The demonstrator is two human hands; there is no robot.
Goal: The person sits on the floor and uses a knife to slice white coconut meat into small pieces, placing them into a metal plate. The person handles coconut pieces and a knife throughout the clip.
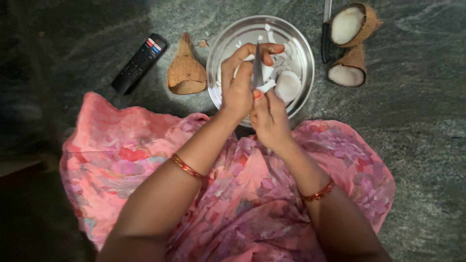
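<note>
My left hand (pixel 238 85) is curled around a white piece of coconut flesh (pixel 267 72) and holds it over a round steel plate (pixel 305 58). My right hand (pixel 269 116) sits just below it and grips a knife (pixel 257 68). The blade points up and away from me, and it lies against the coconut piece. My right thumb presses near the base of the blade. Several white coconut slices and a larger chunk (pixel 288 85) lie in the plate. The knife's handle is hidden inside my right hand.
An empty brown coconut shell (pixel 185 73) lies left of the plate, with a black remote control (pixel 139 63) further left. Two coconut halves with white flesh (pixel 348 24) (pixel 347 73) sit at the right, beside a dark-handled tool (pixel 325 34). Pink floral cloth (pixel 121 160) covers my lap on the grey stone floor.
</note>
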